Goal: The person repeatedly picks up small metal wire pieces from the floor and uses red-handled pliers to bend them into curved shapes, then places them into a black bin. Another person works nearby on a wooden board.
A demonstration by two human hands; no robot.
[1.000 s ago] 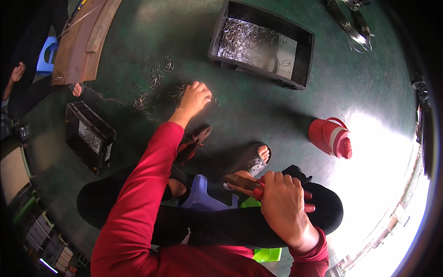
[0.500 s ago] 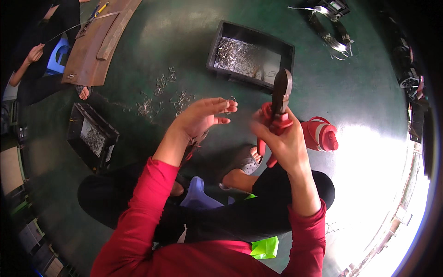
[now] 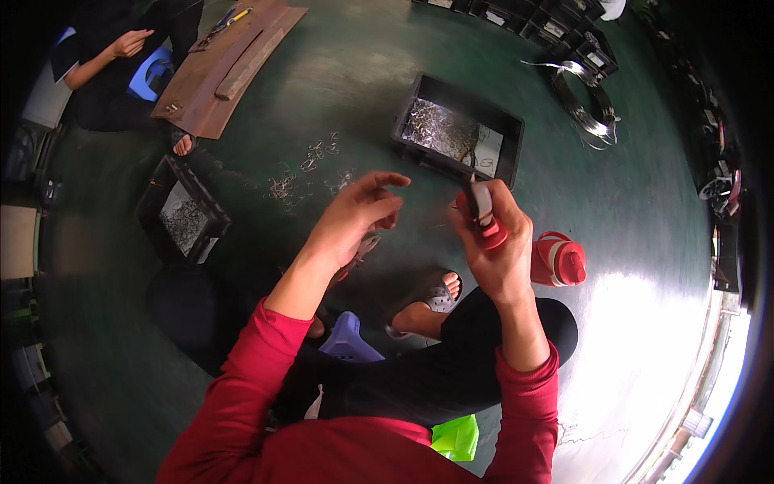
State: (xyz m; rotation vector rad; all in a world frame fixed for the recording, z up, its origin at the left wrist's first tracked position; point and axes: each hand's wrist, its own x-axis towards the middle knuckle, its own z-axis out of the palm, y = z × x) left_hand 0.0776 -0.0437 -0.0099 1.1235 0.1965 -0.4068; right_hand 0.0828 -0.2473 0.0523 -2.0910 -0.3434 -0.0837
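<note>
My right hand point(image 3: 504, 246) is wrapped round red-handled pliers point(image 3: 481, 202), their metal jaws tilted up and away. To its left, level with it, my left hand point(image 3: 359, 211) hangs above the floor with the index finger stretched out and the other fingers loosely bent. I see nothing between those fingers. Beneath the left palm shows a metal tool with a bit of red point(image 3: 367, 246), largely hidden, and I cannot tell whether the hand touches it. Beyond my hands, a black crate point(image 3: 399, 137) holds many small bent wire pieces point(image 3: 439, 129). More wire pieces point(image 3: 282, 187) lie loose on the green floor.
A smaller black crate point(image 3: 211, 206) with wire bits stands at left. A red jug point(image 3: 568, 262) sits beside my right knee. Coiled wire point(image 3: 597, 109) lies far right, near stacked black crates point(image 3: 556, 32). Far left, another person's hand point(image 3: 129, 43) is near a brown board point(image 3: 193, 97).
My view has shifted, so the floor things sit lower in it. The pliers have tipped away from upright. My left fingers have gone from a near pinch, with a small wire piece, to apart.
</note>
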